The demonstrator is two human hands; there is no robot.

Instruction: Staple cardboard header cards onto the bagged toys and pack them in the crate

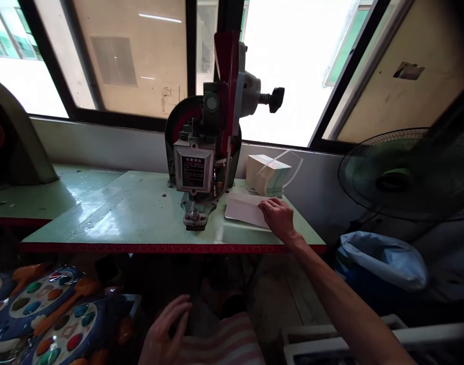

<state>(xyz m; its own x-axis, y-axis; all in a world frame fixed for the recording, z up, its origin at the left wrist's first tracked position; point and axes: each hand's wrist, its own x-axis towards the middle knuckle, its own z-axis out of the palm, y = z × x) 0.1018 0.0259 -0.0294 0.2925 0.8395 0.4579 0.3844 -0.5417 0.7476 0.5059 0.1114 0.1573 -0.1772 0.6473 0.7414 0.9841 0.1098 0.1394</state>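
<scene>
My right hand (pixel 277 217) reaches over the green tabletop, its fingers closed on the right part of a pale, flat card (pixel 245 209). The card lies at the right of a stapling-type machine (pixel 195 170) with a red upper frame and a black text plate. Just behind the card stands a thick stack of cards (pixel 268 175) with a loose white strap over it. Low in the view, above my lap, my left hand (pixel 167 332) is held with fingers apart and nothing in it.
Blue plastic-wrapped toys (pixel 52 314) with coloured spots lie at the lower left. A fan (pixel 395 177) stands at the right, above a pale plastic bag (pixel 384 256). The table's red front edge (pixel 171 248) runs across the view. A white crate (pixel 330 344) sits lower right.
</scene>
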